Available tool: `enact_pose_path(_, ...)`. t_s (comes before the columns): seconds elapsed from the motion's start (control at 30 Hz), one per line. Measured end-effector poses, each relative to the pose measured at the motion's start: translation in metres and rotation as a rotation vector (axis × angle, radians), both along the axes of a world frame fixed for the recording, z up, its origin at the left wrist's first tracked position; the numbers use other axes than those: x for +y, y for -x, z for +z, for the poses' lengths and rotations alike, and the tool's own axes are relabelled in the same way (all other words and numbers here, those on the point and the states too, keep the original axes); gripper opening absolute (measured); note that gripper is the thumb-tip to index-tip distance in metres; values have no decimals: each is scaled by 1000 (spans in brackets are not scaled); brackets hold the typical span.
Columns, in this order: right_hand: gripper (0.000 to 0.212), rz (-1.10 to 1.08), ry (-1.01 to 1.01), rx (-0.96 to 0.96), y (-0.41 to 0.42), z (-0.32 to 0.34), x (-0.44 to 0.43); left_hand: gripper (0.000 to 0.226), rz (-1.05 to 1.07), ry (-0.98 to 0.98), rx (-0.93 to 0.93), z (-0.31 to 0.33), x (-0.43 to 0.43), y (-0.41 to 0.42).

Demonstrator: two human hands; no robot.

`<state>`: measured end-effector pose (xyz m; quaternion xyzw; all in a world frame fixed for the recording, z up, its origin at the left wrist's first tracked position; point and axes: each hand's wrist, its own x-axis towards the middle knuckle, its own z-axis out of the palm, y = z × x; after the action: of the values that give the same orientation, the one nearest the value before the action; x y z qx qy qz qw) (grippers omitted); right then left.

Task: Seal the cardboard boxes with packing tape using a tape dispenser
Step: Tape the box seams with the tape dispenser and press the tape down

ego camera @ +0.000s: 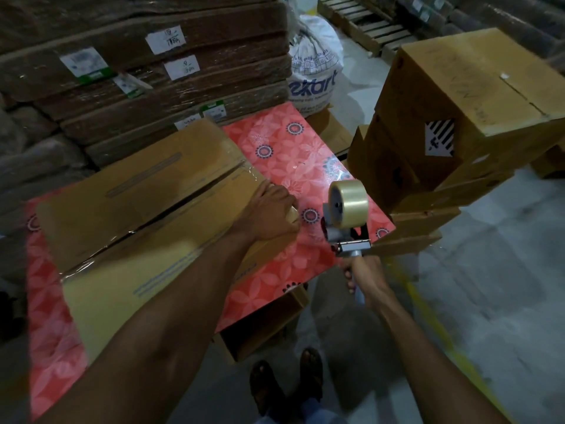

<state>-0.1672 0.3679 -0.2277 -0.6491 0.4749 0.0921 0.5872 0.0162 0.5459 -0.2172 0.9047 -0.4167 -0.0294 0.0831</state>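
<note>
White sack [315,56] — blue "ekart"; paper labels [165,40], cardboard box [137,209] print — too blurred to read.

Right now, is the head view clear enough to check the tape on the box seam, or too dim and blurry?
Head view: dim overall, corners darkest and softly blurred; wide-angle bend leans the stacked boxes; glare glints off the tape along the box seam and the red table cover; tape dispenser fairly sharp.
</note>
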Motion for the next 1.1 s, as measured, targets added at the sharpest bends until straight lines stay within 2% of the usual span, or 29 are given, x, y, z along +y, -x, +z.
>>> enact_pose_path(0.03,16,2,66,-19,-5,0,-4,58,15,3,2,-1,-1,2)
enact_pose_path(0.17,44,183,397,19,-27,-4,-24,48,70,-17,6,-1,-8,10)
enact_pose_path(0.3,63,273,477,-20,-49,-20,-42,49,163,-52,-41,-2,-18,20)
enact_pose_path(0.47,49,404,602,25,-63,-58,-66,50,231,-75,-113,-8,-22,25)
enact_pose_path(0.57,52,458,648,55,-68,-60,-69,48,233,-93,-121,-10,-22,25)
enact_pose_path(0.77,59,576,618,151,-81,-62,-82,51,278,-151,-107,-5,-30,31)
enact_pose_path(0.87,67,578,790,229,-88,-36,-71,53,280,-153,-109,-3,-31,35)
enact_pose_path(0.93,62,526,968,41,-95,-2,-49,58,255,-110,-87,0,-28,35)
enact_pose_path(1.0,57,557,1056,-209,-112,27,-21,67,214,36,0,3,-21,28)
enact_pose_path(1.03,49,585,1043,-317,-123,32,-6,68,192,148,63,5,-14,21)
enact_pose_path(1.1,31,641,878,-495,-151,39,26,61,185,372,140,11,7,-1)
